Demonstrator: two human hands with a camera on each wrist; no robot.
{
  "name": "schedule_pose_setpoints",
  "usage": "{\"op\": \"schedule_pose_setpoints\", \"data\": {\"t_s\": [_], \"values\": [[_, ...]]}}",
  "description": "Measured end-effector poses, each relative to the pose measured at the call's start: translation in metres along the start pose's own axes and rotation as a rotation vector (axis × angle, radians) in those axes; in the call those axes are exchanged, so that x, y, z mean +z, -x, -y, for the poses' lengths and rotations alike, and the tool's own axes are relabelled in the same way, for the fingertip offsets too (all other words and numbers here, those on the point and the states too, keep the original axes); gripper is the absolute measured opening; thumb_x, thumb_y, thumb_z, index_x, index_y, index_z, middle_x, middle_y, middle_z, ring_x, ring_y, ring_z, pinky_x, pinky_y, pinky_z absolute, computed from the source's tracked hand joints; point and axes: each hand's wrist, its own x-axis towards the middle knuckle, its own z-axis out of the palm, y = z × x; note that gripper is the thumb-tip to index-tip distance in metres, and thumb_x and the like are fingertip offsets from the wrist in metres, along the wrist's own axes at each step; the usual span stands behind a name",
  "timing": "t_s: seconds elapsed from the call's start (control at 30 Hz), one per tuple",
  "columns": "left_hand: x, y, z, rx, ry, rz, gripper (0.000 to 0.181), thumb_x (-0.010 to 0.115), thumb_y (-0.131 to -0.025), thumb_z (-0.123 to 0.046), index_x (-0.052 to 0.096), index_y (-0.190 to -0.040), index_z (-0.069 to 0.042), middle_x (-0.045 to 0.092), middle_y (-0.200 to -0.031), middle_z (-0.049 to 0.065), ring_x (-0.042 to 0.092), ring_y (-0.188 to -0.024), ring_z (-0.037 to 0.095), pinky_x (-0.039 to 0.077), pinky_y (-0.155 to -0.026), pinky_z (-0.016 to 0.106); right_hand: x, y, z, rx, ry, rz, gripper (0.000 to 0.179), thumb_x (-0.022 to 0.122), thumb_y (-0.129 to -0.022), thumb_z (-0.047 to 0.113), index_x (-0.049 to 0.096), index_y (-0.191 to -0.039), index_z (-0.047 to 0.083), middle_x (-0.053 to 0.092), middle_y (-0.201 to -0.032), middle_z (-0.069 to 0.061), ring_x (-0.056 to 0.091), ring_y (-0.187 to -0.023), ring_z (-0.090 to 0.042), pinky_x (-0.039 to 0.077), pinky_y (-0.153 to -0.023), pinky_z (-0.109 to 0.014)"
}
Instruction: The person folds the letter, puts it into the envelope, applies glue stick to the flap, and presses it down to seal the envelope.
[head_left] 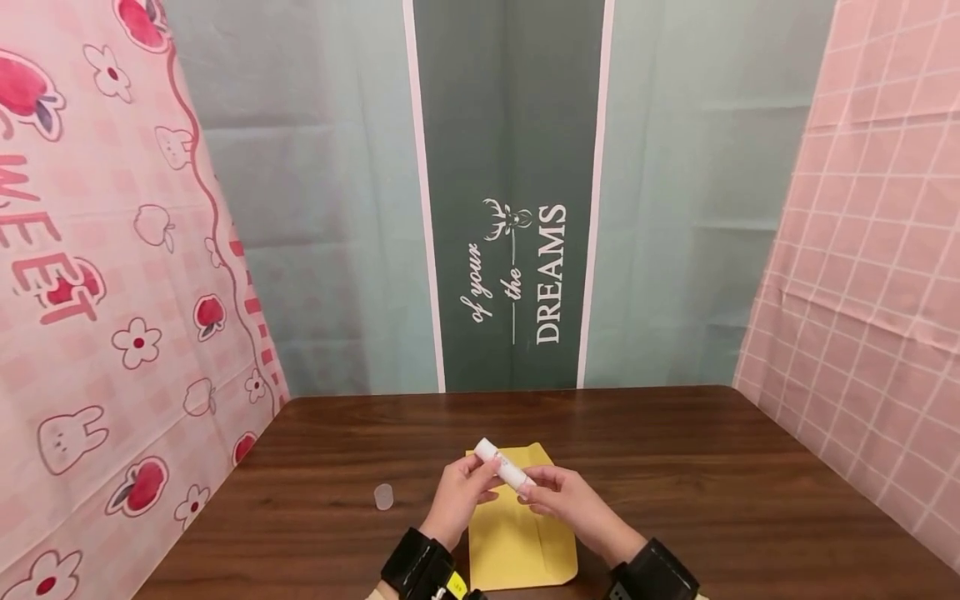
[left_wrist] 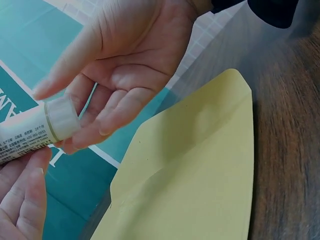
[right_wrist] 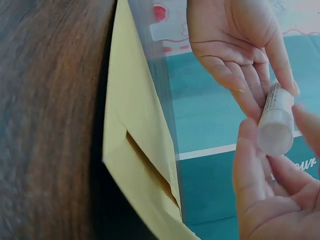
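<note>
Above a yellow envelope (head_left: 504, 550), both hands hold a white glue stick (head_left: 504, 468) that tilts down to the right. My left hand (head_left: 456, 493) grips its tube between thumb and fingers. At the lower end, the thumb and fingers of my right hand (head_left: 566, 497) pinch the base, whose round end faces the right wrist view. Small printed text runs along the tube in the left wrist view. The envelope lies on the table beneath the hands, its flap unfolded and its mouth (right_wrist: 152, 167) slightly parted in the right wrist view.
To the left of the envelope, a small translucent cap (head_left: 383, 497) lies on the dark wooden table (head_left: 322, 450). A green curtain (head_left: 510, 125) hangs behind the table, with pink patterned cloths (head_left: 862, 208) at both sides. Black camera bands (head_left: 654, 571) sit on both wrists.
</note>
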Motion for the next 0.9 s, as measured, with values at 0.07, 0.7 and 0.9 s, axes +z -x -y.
{"op": "schedule_pose_setpoints", "data": {"t_s": [0.07,0.7,0.9], "values": [[-0.0002,-0.0009,0.0001,-0.001,0.003,-0.003,0.040,0.059,-0.092,-0.030,0.061,-0.113,0.005,0.068,-0.102,0.014,0.066,-0.091,0.021,0.052,-0.074,0.032,0.0007,-0.0002,0.0021,-0.011,0.034,-0.021,0.048,0.066,-0.088,0.026,0.054,-0.118,-0.010,0.063,-0.106,-0.011,0.061,-0.093,-0.020,0.051,-0.081,-0.037],[-0.0024,-0.0004,-0.0003,0.010,-0.013,-0.013,0.043,0.060,-0.091,-0.031,0.060,-0.113,0.007,0.067,-0.102,0.015,0.066,-0.091,0.022,0.053,-0.073,0.031,0.0037,0.0010,0.0039,-0.010,-0.009,0.009,0.050,0.060,-0.092,0.023,0.048,-0.124,-0.013,0.062,-0.109,-0.017,0.063,-0.095,-0.025,0.050,-0.082,-0.041],[-0.0016,-0.0001,0.0011,-0.008,-0.007,0.002,0.042,0.060,-0.091,-0.030,0.061,-0.113,0.005,0.068,-0.102,0.014,0.066,-0.091,0.021,0.052,-0.074,0.031,0.0042,0.0023,0.0033,-0.021,0.049,-0.038,0.048,0.067,-0.087,0.021,0.052,-0.121,-0.011,0.062,-0.102,-0.010,0.062,-0.092,-0.022,0.051,-0.078,-0.036]]}}
